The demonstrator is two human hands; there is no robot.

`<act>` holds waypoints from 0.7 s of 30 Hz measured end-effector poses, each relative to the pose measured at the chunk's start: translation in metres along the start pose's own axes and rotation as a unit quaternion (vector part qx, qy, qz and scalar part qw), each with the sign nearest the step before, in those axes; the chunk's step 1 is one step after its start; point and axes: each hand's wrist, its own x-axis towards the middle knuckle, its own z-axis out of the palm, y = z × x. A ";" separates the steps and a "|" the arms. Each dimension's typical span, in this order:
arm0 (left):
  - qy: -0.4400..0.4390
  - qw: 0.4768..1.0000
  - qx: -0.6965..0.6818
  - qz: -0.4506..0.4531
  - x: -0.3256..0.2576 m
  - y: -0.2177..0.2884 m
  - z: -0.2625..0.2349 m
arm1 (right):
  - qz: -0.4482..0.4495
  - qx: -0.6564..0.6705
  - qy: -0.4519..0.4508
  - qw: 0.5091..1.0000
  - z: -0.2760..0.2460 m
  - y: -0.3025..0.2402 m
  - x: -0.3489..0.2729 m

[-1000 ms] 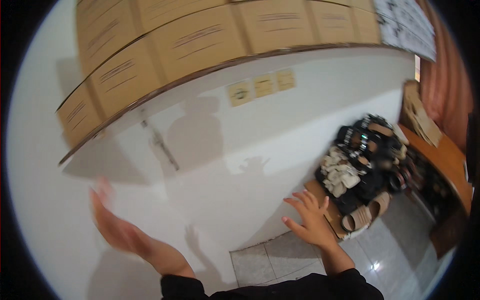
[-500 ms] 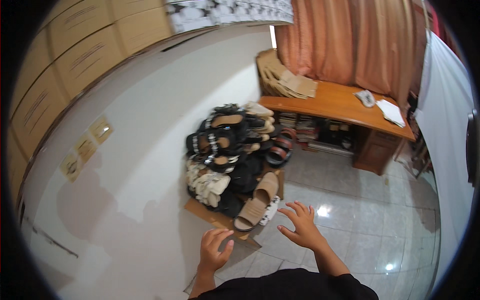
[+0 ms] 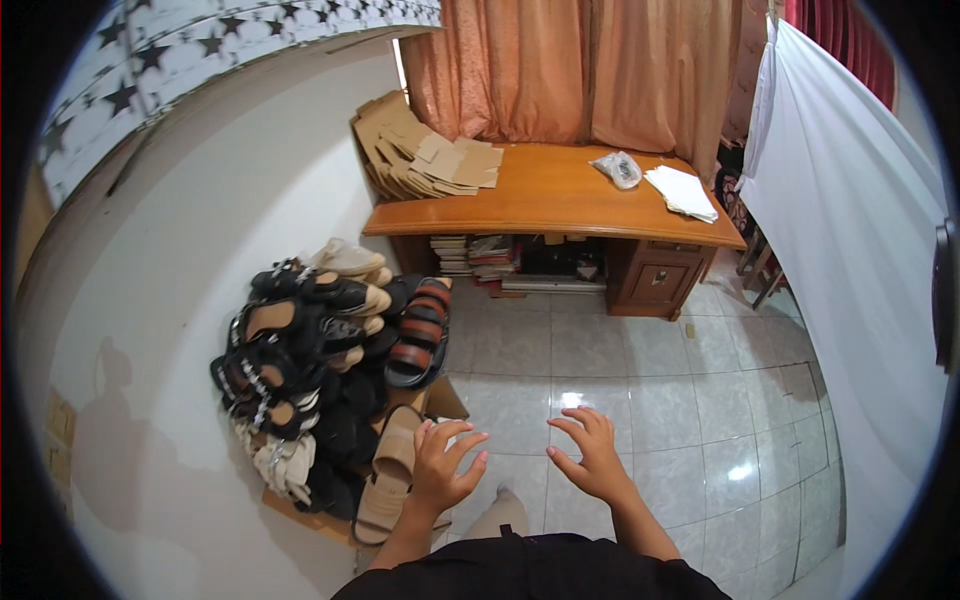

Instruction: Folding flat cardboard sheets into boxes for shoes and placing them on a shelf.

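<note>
Both of my hands hang in front of me with nothing in them. My left hand (image 3: 447, 462), fingers apart and slightly curled, overlaps a beige slide sandal (image 3: 384, 503) in view; whether it touches is unclear. Over the tiled floor, my right hand (image 3: 592, 452) is spread open, its thumb turned inward. To the left a large heap of footwear rests on a cardboard box (image 3: 446, 398). In it are black sandals with studded straps (image 3: 262, 382), cream shoes (image 3: 282, 465) and, on its right side, a brown-strapped sandal (image 3: 421, 330).
A wooden desk (image 3: 540, 205) stands ahead, bearing folded cardboard (image 3: 420, 155), a clear plastic bag (image 3: 620, 170) and white papers (image 3: 682, 192). Books (image 3: 490, 257) are stacked beneath it. A white cloth (image 3: 840, 200) hangs at right; orange curtains (image 3: 520, 70) hang behind the desk.
My view has swung right toward the desk, so the shoe heap now lies farther left. My hands stay open and empty, and a leg has come into view below.
</note>
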 end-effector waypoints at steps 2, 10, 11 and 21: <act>0.009 1.000 0.006 0.002 0.027 -0.020 0.025 | 0.000 -0.006 -0.002 1.000 -0.001 0.022 0.028; 0.040 0.999 0.025 -0.009 0.175 -0.105 0.112 | -0.041 -0.053 -0.018 0.998 -0.011 0.104 0.203; 0.043 0.999 0.021 -0.003 0.198 -0.115 0.120 | -0.042 -0.054 -0.019 0.997 -0.014 0.113 0.226; 0.029 0.997 0.044 -0.048 0.355 -0.235 0.243 | 0.009 -0.026 0.012 1.000 -0.010 0.259 0.376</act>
